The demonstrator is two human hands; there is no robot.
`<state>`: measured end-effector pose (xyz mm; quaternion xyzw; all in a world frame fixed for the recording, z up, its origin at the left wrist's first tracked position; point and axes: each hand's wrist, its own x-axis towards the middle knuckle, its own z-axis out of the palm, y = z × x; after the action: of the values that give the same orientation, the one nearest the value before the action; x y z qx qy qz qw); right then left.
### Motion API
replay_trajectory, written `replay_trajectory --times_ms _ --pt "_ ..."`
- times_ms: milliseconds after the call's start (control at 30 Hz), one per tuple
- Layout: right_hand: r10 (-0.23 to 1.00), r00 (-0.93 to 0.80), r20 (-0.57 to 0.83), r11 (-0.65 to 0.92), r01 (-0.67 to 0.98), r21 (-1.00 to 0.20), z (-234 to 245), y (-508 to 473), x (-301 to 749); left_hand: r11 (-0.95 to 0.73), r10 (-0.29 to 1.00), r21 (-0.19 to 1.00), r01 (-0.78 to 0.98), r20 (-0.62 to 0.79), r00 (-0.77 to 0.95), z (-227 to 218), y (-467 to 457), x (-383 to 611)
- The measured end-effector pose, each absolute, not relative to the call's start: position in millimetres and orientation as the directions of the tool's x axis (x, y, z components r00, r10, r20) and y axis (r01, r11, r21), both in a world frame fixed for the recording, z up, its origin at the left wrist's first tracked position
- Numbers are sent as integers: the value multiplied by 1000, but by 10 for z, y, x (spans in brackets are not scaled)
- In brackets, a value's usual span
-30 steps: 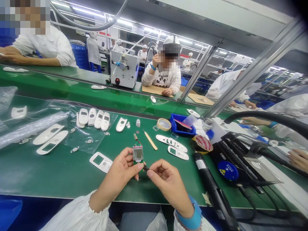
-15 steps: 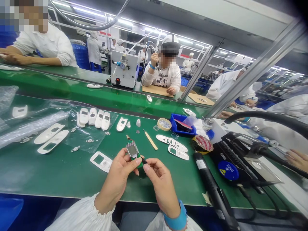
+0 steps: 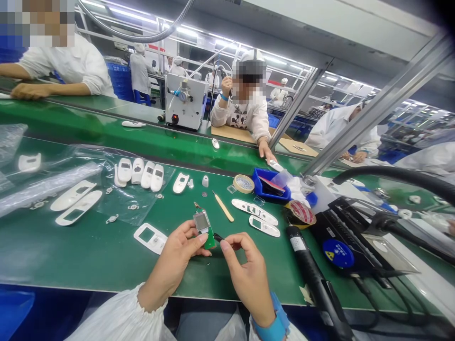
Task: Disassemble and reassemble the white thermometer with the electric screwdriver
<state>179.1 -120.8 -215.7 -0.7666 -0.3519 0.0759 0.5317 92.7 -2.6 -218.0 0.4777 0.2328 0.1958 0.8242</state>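
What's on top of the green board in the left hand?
A rectangular screen module in a metal frame sits on the green circuit board. The left hand grips the board's side, hiding that edge. What lies beneath the screen can't be seen.

green workbench (image 3: pixel 88 258) here, clear plastic bag (image 3: pixel 85 154) on the left, white plastic faceplate (image 3: pixel 150 238) front middle, wooden stick (image 3: pixel 223 206), tape roll (image 3: pixel 243 183), blue tray (image 3: pixel 270 185) and black corded tool (image 3: pixel 305 265) over right.
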Motion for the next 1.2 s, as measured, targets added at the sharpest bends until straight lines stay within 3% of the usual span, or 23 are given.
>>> replay_trajectory --times_ms 167,300,400,800,1200 --pt "556 786 271 -205 446 -871 -2139 -1235 1889 425 557 904 -56 -212 803 -2163 9 873" --pt "766 625 148 -149 397 -906 -2036 -1210 1897 400 457 917 -4 -195 868 -2204 -26 885" --pt "826 552 114 -147 407 -902 -2001 -1171 1870 413 441 911 1 -201 875 -2245 -71 911" --pt "797 590 130 -205 466 -861 -2091 -1130 1869 418 429 909 8 -205 880 -2295 -72 915" --pt "752 652 98 -232 401 -886 -2104 -1113 1857 390 410 921 16 -189 892 -2288 -65 902"
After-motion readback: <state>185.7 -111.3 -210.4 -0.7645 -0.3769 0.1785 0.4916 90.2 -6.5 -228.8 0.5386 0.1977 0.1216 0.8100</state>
